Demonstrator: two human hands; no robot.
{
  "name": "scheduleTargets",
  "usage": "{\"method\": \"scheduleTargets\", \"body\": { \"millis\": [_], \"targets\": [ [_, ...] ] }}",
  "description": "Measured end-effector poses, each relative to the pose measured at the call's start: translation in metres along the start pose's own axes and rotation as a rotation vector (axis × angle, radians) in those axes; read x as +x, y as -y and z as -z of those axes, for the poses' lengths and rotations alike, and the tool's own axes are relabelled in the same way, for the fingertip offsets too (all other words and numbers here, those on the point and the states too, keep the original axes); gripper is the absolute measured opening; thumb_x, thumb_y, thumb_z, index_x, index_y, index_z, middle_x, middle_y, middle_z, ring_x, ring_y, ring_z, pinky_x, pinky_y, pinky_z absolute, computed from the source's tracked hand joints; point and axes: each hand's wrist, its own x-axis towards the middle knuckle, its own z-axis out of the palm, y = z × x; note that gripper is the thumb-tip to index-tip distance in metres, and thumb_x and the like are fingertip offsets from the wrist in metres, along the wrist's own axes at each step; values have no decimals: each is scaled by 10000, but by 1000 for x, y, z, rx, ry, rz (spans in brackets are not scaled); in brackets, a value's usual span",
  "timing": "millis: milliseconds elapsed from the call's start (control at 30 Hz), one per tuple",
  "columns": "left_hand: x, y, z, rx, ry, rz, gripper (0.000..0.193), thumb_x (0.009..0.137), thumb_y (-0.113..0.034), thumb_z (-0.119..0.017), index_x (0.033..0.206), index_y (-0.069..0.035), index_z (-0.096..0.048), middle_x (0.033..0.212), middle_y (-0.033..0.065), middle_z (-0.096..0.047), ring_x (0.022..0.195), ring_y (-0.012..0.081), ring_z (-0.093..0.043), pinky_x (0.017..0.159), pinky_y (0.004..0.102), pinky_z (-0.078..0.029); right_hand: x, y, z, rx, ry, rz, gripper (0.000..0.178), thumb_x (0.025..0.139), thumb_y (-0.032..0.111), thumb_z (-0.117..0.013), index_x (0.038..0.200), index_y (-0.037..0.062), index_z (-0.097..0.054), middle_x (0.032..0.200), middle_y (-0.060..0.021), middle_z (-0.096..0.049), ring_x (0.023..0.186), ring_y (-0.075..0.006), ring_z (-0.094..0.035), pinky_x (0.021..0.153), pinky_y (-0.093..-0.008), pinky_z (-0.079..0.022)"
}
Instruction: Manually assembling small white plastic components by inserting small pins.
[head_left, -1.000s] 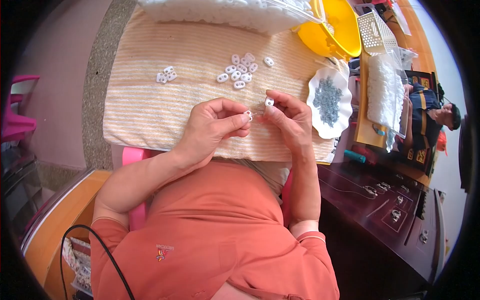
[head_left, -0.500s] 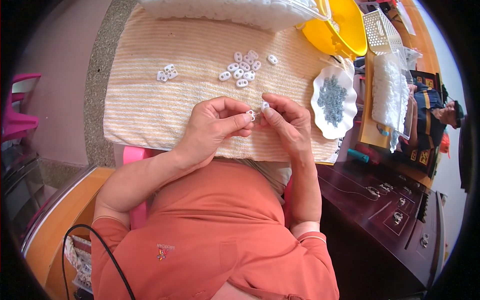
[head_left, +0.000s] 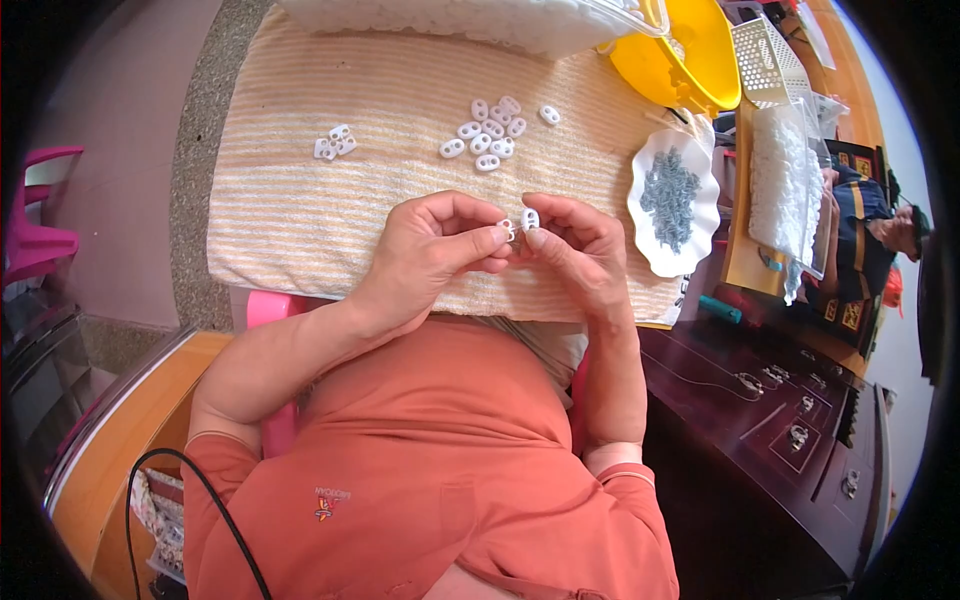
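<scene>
My left hand [head_left: 435,240] pinches a small white plastic piece with round holes [head_left: 508,229] between thumb and forefinger. Close beside it, my right hand [head_left: 580,245] grips a white oval two-hole piece [head_left: 530,217], held upright at the fingertips. The two pieces sit side by side; whether they touch I cannot tell. Beyond my hands lies a loose cluster of white oval two-hole pieces [head_left: 487,135], with a single one [head_left: 549,115] apart at its right. Farther left on the cloth is a small group of white pieces [head_left: 335,142].
A striped towel [head_left: 290,220] covers the table. At right stands a white scalloped dish [head_left: 644,255] of small grey parts [head_left: 670,195]. Along the far side are a clear bin [head_left: 470,25] of white pieces and a yellow bowl [head_left: 690,75]. Another person [head_left: 865,220] is at the far right.
The oval piece in my right hand has turned, and now more of its two-holed face shows. My right hand has shifted slightly. My left hand keeps nearly the same place and pinch.
</scene>
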Motion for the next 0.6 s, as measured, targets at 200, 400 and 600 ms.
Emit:
{"method": "scheduleTargets", "body": {
  "millis": [200, 400, 600],
  "targets": [
    [0, 0, 0, 16, 4, 1, 140, 874, -15, -627, 1001, 38, -602, 920, 93, -650, 804, 133, -641, 731, 258, -563, -1, 2, 0, 34, 15, 0, 297, 875, 12, -632, 1164, -44, -592, 928, -86, -662, 808, -138, -644, 732, -266, -535],
    [-1, 0, 0, 33, 10, 4, 146, 876, -18, -625, 1005, 45, -599, 908, 96, -650, 800, 134, -639, 732, 261, -562, -3, 5, -1, 51, 9, -28, 297, 870, 22, -642, 1157, -44, -599, 948, -92, -670, 825, -142, -647, 748, -268, -535],
    [0, 1, 1, 33, 17, -6, 152, 876, -20, -627, 1008, 49, -598, 902, 101, -653, 799, 141, -642, 734, 267, -562, -2, 4, -1, 54, -2, -19, 311, 858, -1, -639, 1158, -70, -591, 919, -115, -673, 797, -166, -651, 732, -268, -531]
  ]
}}
